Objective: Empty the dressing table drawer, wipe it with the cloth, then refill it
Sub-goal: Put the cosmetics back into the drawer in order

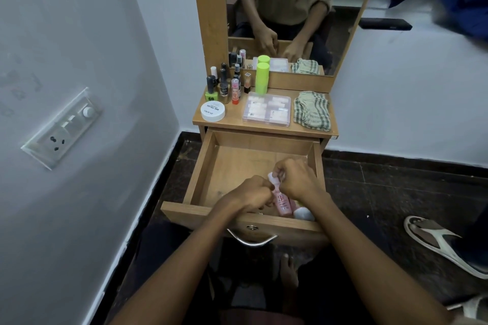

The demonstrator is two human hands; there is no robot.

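Fingers of left hand (252, 192) curled, grasp unclear; right hand (295, 179) fingers pinch the top of a pink bottle (282, 203) lying near the front right of the open drawer (208, 166). A white item (303, 213) lies beside the bottle. Tabletop (232, 124), left to right: nail polish bottles (224, 84), white jar (212, 111), green cylinder (262, 78), clear box (266, 111), checked cloth (313, 109). Mirror (290, 8) behind; dark floor (396, 192).

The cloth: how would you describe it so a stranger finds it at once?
Look at the dressing table top below the mirror. At its right end, beside the clear plastic box, lies the cloth. It is the only soft, crumpled thing there, pale with green checks.
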